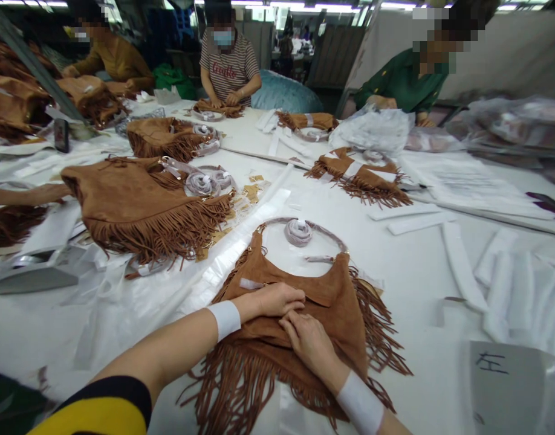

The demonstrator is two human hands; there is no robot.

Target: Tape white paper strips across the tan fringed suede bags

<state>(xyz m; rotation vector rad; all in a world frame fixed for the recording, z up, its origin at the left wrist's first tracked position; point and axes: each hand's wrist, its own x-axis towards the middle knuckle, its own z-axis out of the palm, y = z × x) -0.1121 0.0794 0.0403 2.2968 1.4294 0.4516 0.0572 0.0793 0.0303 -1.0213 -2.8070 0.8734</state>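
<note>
A brown suede-like fringed handbag [341,296] lies flat on the white table in front of me, its wrapped strap curving away at the far side. My left hand [280,299] rests over the middle of the bag with its fingers curled closed on the material. Just nearer to me, my right hand [309,341] pinches the bag's front, where the material is creased. The two hands almost touch, and the fingertips are partly hidden. A coiled, wrapped strap [298,232] lies inside the handle loop. White bands circle both my wrists.
Another fringed bag [123,193] lies to the left, near a co-worker's hand [48,193]. White strips [463,266] and a grey marked piece [508,386] lie at right. Across the table, several people handle bags and plastic wrapping [372,130].
</note>
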